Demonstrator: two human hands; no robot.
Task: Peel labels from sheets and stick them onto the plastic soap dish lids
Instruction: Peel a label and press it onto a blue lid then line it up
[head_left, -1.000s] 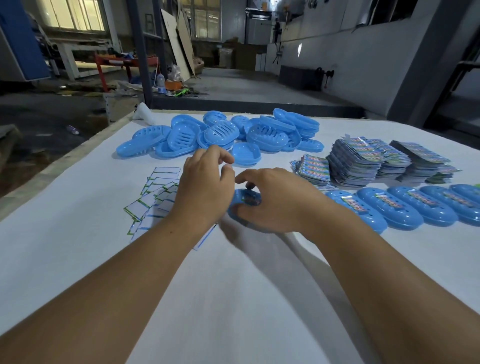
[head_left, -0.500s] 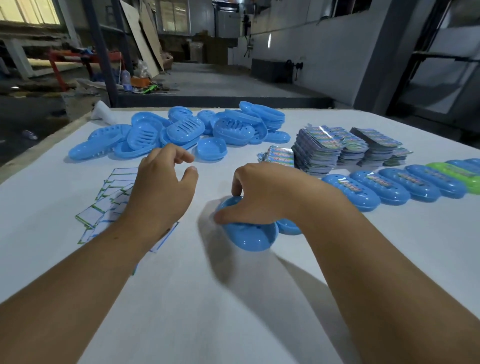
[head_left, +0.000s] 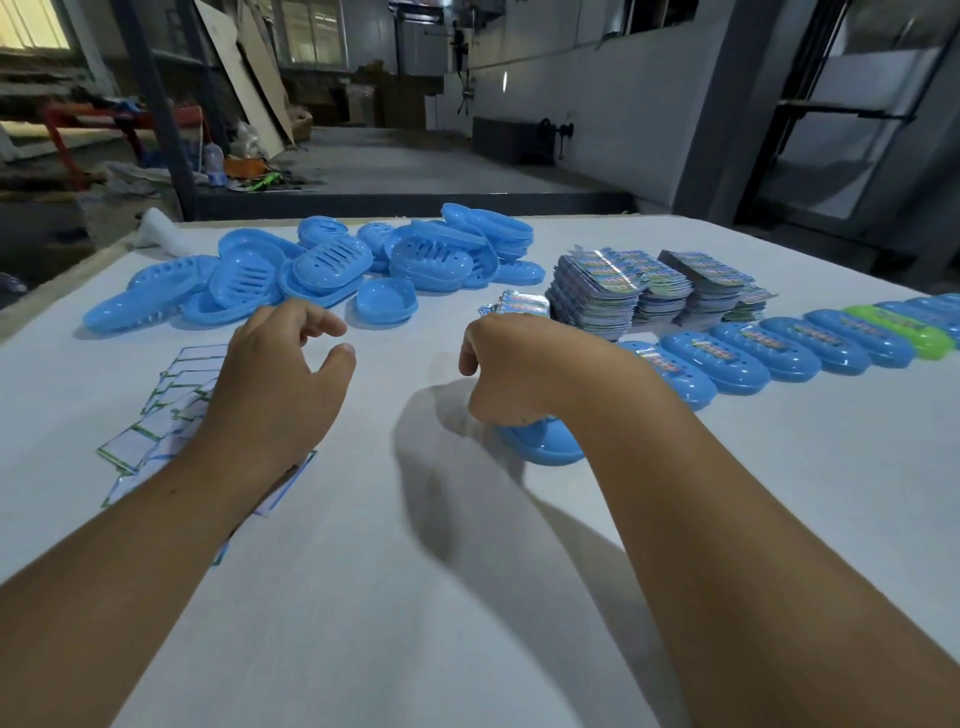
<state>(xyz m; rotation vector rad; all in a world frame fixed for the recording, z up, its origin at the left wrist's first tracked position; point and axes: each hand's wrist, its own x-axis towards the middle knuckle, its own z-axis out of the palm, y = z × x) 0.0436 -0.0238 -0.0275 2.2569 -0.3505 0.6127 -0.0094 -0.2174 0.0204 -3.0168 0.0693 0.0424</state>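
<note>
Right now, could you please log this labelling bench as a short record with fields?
Left hand: fingers loosely curled, holding nothing, above the peeled backing sheets
Right hand: grips a blue lid on the white table
Finished row: labelled blue lids, one green
Label stacks: behind that row
Unlabelled blue pile: far side
</note>
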